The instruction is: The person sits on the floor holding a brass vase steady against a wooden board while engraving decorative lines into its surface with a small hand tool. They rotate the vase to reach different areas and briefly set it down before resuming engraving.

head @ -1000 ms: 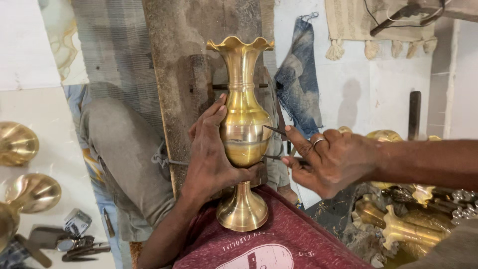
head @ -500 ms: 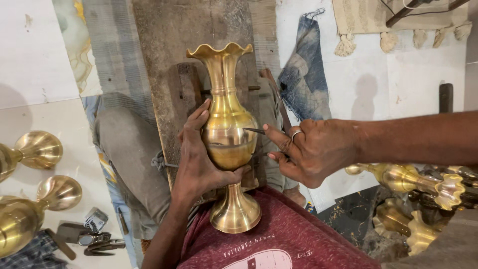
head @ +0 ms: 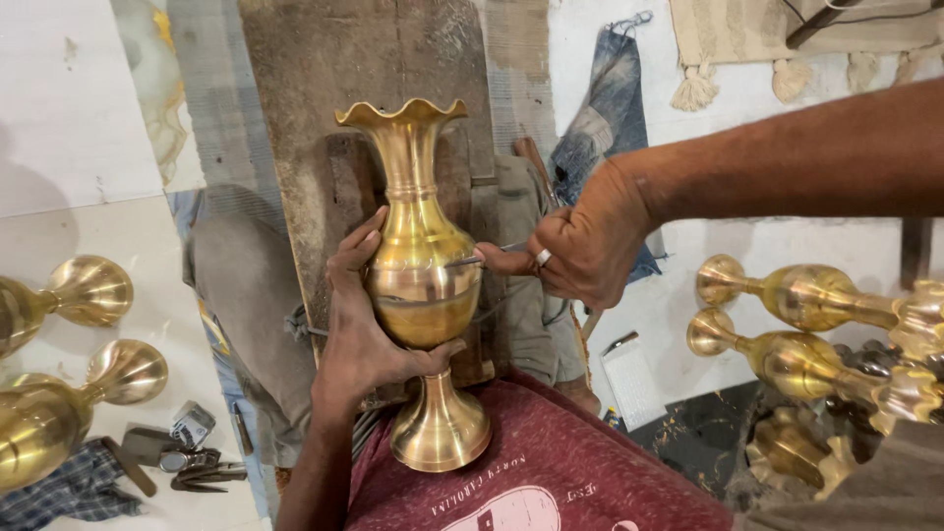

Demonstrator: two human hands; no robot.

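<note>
One dark line runs across the brass vase belly. Left hand fingers wrapped around it; right hand fingers pinch a thin metal tool on the belly, rest unmarked.

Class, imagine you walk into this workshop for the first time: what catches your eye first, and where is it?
A tall brass vase with a fluted rim stands upright at centre, its foot on a maroon cloth. The left hand cradles its belly while the right hand presses a thin metal tool against it. More brass vases lie on their sides at right.
</note>
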